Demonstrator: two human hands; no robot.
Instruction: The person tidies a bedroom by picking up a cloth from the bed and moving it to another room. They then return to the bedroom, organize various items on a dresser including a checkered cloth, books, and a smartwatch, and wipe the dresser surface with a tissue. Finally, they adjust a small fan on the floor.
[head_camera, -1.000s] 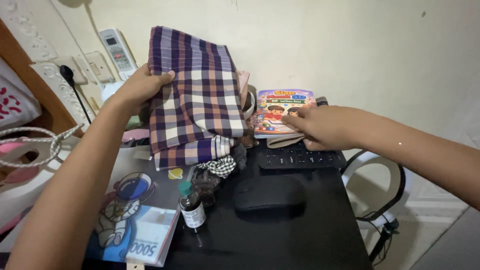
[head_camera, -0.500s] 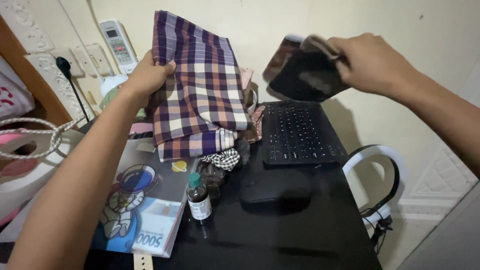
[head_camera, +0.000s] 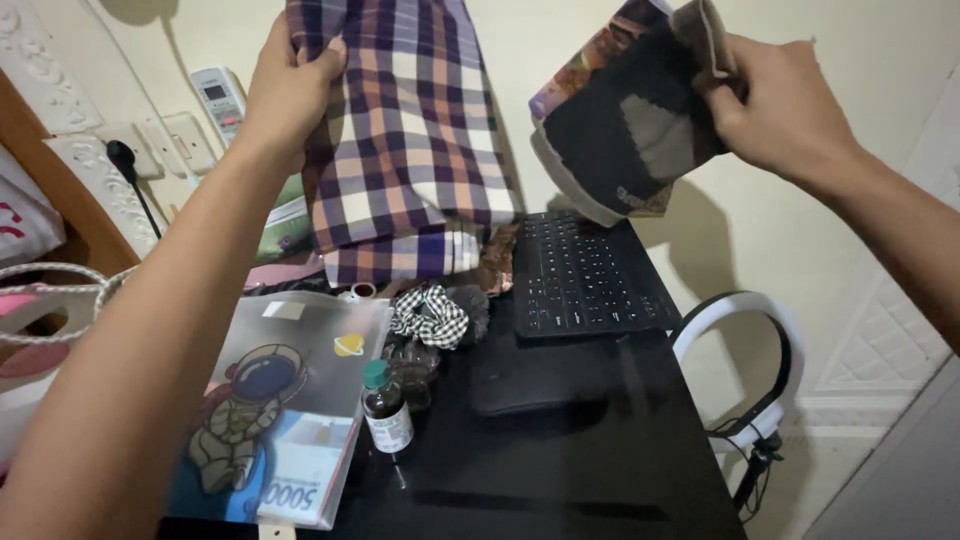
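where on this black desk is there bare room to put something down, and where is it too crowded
The black desk is bare along its near edge, in front of the dark mouse and right of the small brown bottle. A narrow strip runs right of the keyboard. The left side is crowded: astronaut folder, checkered scrunchie, plaid cloth in the left hand.

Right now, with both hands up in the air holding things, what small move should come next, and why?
Probably lower the book in the right hand somewhere beside the keyboard. The left hand holds the plaid cloth lifted, so neither hand is free.
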